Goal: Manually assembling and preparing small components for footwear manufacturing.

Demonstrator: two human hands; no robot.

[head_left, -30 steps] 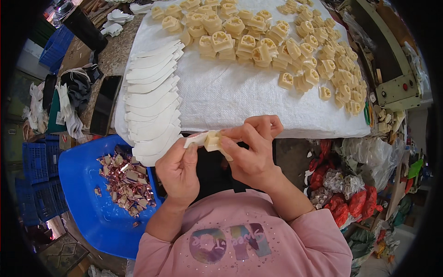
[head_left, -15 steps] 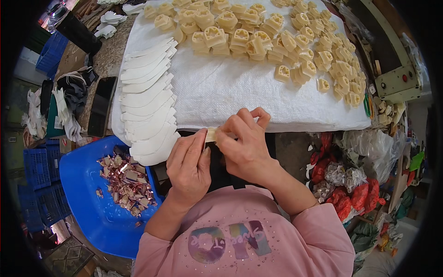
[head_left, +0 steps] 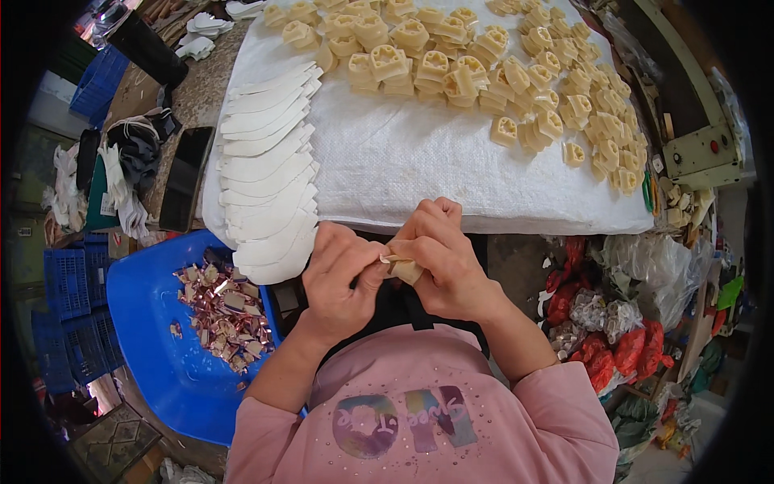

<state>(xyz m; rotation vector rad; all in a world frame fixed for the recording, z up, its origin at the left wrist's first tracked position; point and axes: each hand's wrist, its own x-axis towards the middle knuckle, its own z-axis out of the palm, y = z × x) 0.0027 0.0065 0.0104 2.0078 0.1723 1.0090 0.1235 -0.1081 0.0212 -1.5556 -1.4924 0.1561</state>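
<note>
Close to my body, off the near edge of a white-covered work surface, both hands meet. My right hand (head_left: 446, 260) has its fingers wrapped round a small cream-coloured piece (head_left: 408, 272). At that piece's left end, my left hand (head_left: 342, 273) pinches thumb against forefinger; a thin pale edge shows at the pinch, too small to name. Beyond them, many similar cream pieces (head_left: 389, 63) with scalloped cutouts stand in stacks. A row of overlapping white curved flat pieces (head_left: 270, 169) lies to the left.
A blue tub (head_left: 141, 323) on the left holds small shiny pinkish-brown pieces (head_left: 230, 310). The white woven cover (head_left: 387, 153) spreads over the work surface. A phone (head_left: 187, 173) and a black cylinder (head_left: 149, 50) are at the left; red plastic bags (head_left: 601, 355) lie at the right.
My hands have come closer together, the left one moving right. The cream piece has turned and now sits lower between them. The whole view has shifted slightly.
</note>
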